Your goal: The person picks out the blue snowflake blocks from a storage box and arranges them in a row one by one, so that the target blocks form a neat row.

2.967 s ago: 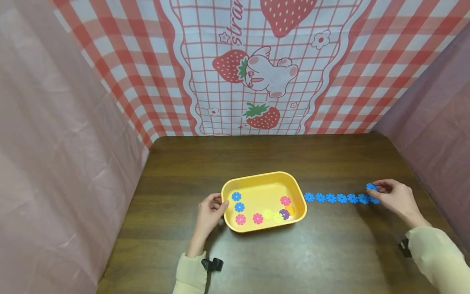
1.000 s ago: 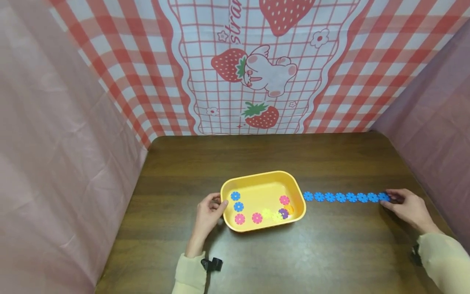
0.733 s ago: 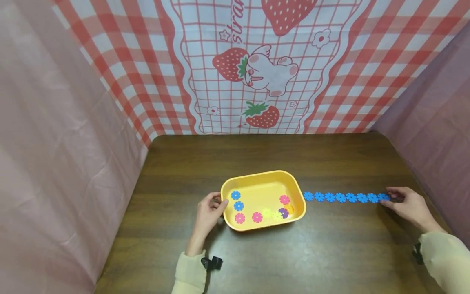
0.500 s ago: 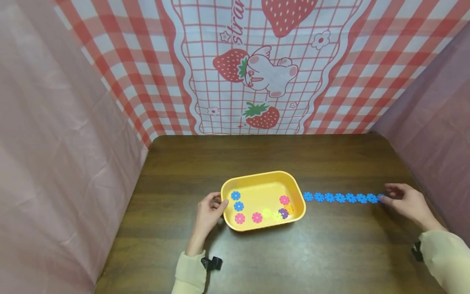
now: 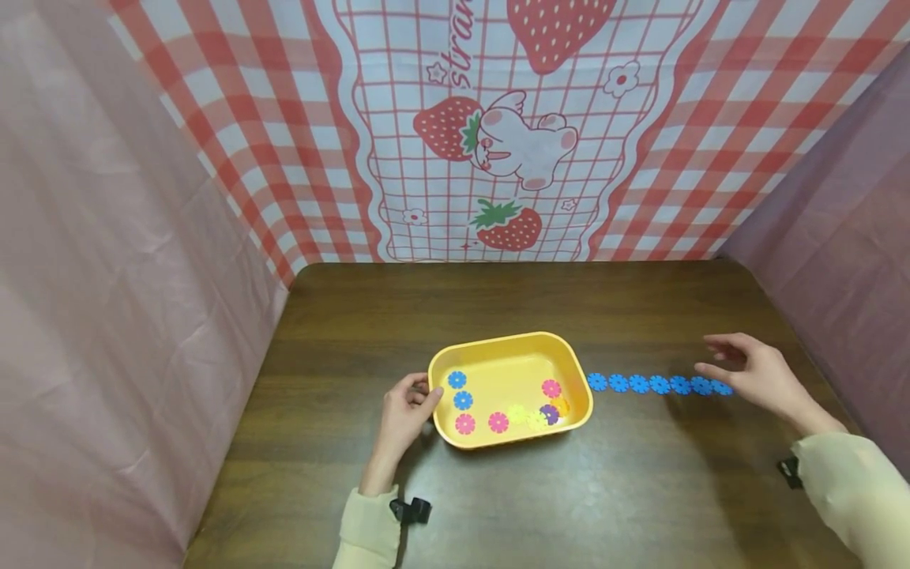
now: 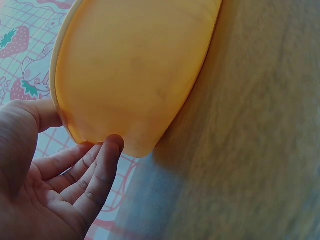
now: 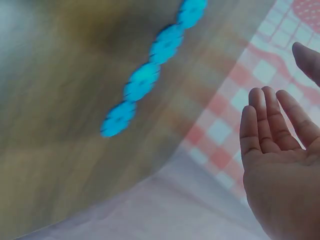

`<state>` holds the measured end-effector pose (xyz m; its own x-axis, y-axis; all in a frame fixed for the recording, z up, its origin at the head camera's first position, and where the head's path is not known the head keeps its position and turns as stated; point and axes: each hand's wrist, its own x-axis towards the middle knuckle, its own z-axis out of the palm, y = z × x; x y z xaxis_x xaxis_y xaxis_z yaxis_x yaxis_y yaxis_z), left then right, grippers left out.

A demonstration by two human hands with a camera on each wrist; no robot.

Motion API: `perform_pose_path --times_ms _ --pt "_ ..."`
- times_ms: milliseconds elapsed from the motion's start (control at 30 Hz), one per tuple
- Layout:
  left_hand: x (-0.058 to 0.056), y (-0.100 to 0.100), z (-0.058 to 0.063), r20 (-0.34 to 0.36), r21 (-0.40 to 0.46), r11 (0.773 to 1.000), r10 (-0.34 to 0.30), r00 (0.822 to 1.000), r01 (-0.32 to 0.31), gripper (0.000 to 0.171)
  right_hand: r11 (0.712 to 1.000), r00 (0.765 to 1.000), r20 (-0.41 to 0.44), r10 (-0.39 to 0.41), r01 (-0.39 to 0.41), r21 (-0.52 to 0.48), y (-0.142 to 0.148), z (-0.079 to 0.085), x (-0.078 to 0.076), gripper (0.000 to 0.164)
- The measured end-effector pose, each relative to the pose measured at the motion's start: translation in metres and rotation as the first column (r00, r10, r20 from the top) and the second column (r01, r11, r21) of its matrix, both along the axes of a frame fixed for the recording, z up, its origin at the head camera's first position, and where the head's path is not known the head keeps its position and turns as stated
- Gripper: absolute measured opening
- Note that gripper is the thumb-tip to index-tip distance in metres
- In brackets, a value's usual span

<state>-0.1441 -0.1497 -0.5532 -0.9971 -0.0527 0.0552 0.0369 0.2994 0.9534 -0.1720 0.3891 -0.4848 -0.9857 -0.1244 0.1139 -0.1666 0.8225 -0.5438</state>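
Note:
With the thumb over its left rim and the fingers against the outer wall, my left hand (image 5: 404, 419) grips a yellow plastic basin (image 5: 490, 379). The left wrist view shows the same basin (image 6: 135, 75) from outside. To its right, several blue snowflake discs (image 5: 638, 384) lie in a straight row on the table. My right hand (image 5: 764, 379) hovers over the row's right end, fingers and thumb apart, hiding part of it in the head view. In the right wrist view the right hand (image 7: 280, 145) holds nothing, and the blue discs (image 7: 142, 82) show beside it.
Inside the basin lie two blue discs (image 5: 463, 400), pink discs (image 5: 498, 422), yellow discs (image 5: 517, 415), a purple disc (image 5: 549, 414) and an orange piece (image 5: 560, 406). The brown wooden table (image 5: 604, 506) meets a strawberry-print cloth (image 5: 526, 158) behind.
My right hand set a blue disc at the row's right end, let it go, then rose and moved left. My left hand has kept its grip on the basin.

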Motion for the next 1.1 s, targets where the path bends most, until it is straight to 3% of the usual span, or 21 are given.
perform_pose_path --times_ms 200,467,767,1100 --pt "0.000 0.000 0.000 0.006 -0.004 1.000 0.000 1.000 0.000 0.030 0.997 0.994 -0.082 0.073 -0.074 -0.011 -0.030 0.011 -0.004 0.049" --pt "0.000 0.001 0.000 0.002 0.007 1.000 -0.004 1.000 0.004 0.030 0.987 0.979 -0.130 0.156 -0.161 -0.022 -0.068 0.023 -0.006 0.048" --pt "0.001 0.000 -0.001 -0.006 0.003 1.000 -0.004 1.000 0.004 0.029 0.972 0.968 -0.122 0.219 -0.227 -0.058 -0.110 0.016 -0.011 0.047" --pt "0.000 0.003 -0.004 -0.034 0.045 0.999 0.001 0.999 0.001 0.030 0.933 0.929 -0.161 0.334 -0.350 -0.085 -0.156 0.011 -0.018 0.047"
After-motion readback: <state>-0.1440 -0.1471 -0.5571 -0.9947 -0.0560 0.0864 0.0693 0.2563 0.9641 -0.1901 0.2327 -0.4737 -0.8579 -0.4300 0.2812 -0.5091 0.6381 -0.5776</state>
